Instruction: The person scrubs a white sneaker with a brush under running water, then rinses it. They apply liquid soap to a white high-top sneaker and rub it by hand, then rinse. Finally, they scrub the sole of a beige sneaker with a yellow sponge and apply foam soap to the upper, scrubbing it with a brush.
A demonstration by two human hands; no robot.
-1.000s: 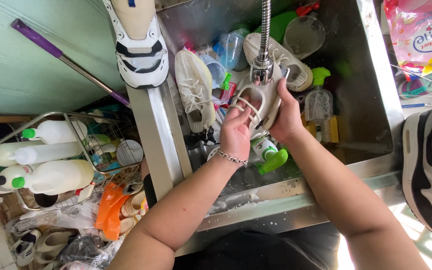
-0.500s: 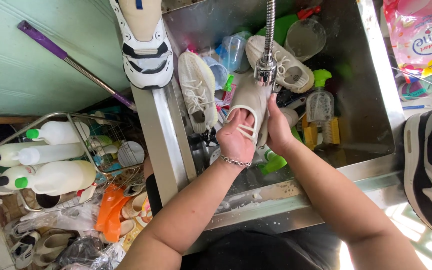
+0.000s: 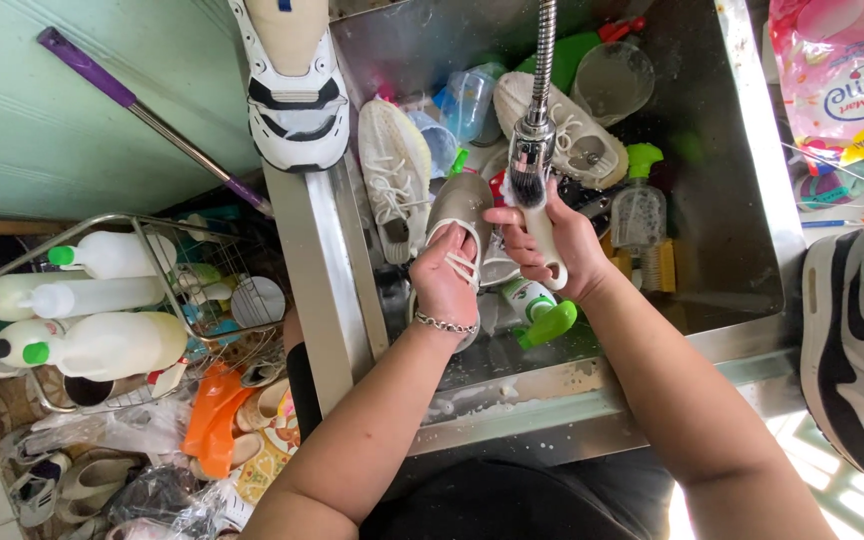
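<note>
Item one, my left hand (image 3: 444, 283): fingers tucked inside a beige strapped shoe (image 3: 460, 208), clamped on it and holding it over the steel sink (image 3: 752, 190), toe pointing away from me, just left of the faucet head (image 3: 531, 160). Item two, my right hand (image 3: 550, 243): curled tight around the white handle of a scrub brush (image 3: 535, 215), its dark bristles up beside the faucet head and close to the shoe's side. Item three, sink contents: a cream knit sneaker (image 3: 392, 175) lying left of the held shoe, a second cream sneaker (image 3: 562, 125) behind the faucet, a clear spray bottle with green trigger (image 3: 638, 195), a white bottle with green cap (image 3: 538, 310) under my right wrist. Item four, surroundings: a white and black sneaker (image 3: 292, 85) on the sink's left rim, a black and white sneaker (image 3: 862, 345) at far right, a wire rack (image 3: 152, 275) of white bottles (image 3: 102, 345) at lower left
</note>
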